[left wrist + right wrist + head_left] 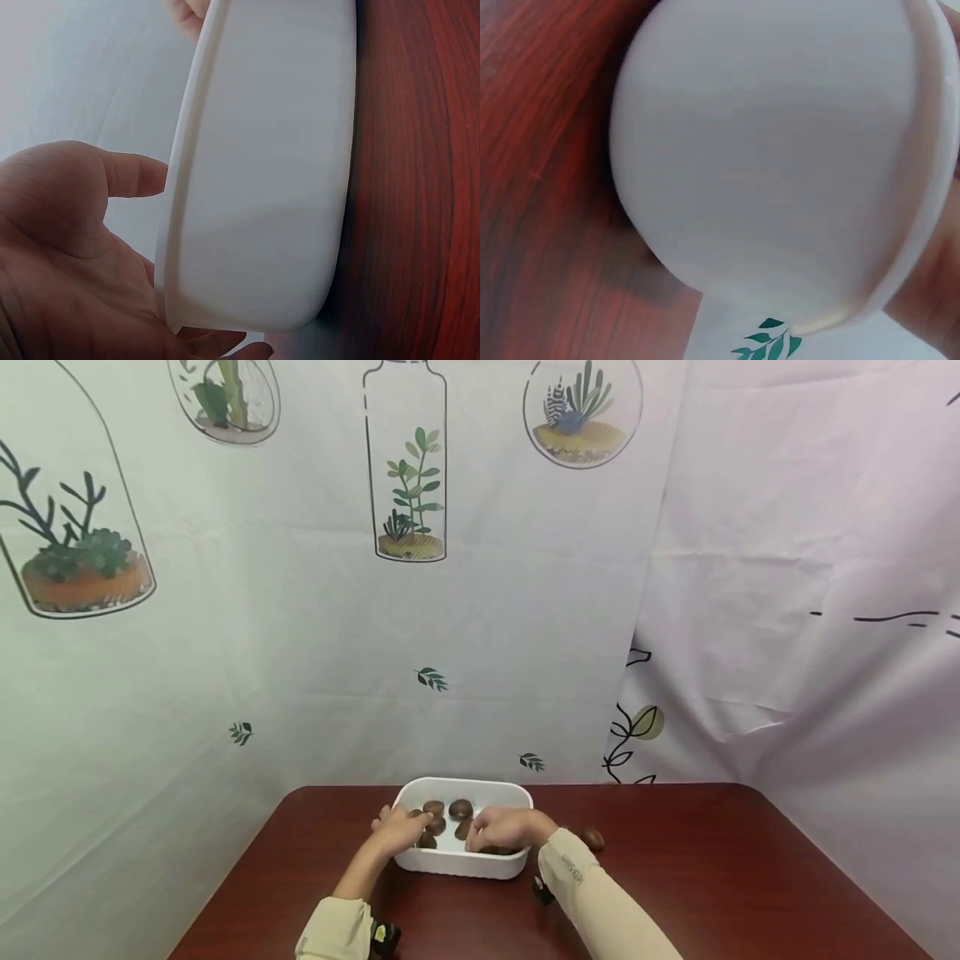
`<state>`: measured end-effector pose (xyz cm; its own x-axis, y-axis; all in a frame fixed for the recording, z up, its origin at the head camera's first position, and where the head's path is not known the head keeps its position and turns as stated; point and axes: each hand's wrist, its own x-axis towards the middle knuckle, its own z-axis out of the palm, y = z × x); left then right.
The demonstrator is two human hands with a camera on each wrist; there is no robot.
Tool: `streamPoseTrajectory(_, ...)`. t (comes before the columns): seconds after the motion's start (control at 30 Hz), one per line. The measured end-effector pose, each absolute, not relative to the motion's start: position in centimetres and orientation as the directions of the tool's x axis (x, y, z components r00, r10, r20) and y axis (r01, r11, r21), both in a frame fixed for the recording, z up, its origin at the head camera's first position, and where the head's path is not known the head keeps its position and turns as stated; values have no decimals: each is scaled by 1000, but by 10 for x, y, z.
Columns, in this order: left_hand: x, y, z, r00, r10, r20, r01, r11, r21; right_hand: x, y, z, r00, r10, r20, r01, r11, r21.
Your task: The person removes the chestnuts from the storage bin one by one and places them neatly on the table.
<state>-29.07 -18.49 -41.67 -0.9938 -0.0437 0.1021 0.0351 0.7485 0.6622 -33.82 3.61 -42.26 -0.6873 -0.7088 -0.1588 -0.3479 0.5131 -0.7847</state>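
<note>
A white plastic tub (480,866) with rounded corners stands on the table, several glossy brown chestnuts (461,809) lying inside. My left hand (399,831) holds the tub's left end. In the left wrist view, the thumb of that hand (67,247) reaches over the rim while other fingertips show around the outside. Over the right rim, my right hand (504,828) reaches down into the tub with bent fingers among the chestnuts. Its fingertips are hidden, so whether it pinches a chestnut is unclear. The tub's wall (772,150) covers most of that hand in the right wrist view.
A loose chestnut (592,839) lies on the dark red table (675,877) right of the tub, with another partly visible behind the right forearm. Behind the table's back edge hangs a white cloth (337,652) printed with plants in jars.
</note>
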Motion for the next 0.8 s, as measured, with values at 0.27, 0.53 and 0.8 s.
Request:
streamPoseTrajectory(0.27,-290,-183,-416,-995,-27,94,42,752,658,-339,49,-417,-711,-693,-123,-169,338,-926)
streamPoseTrajectory(0.53,-289,-183,-417,-996,-19,92,49,731,681,-339,79,-405,-819,-574,-26,-151,259,-954)
streamPoseTrajectory(0.8,-293,-186,-415,-995,-13,101,58,743,666,-340,115,-397,-857,-514,45,-189,231,-954)
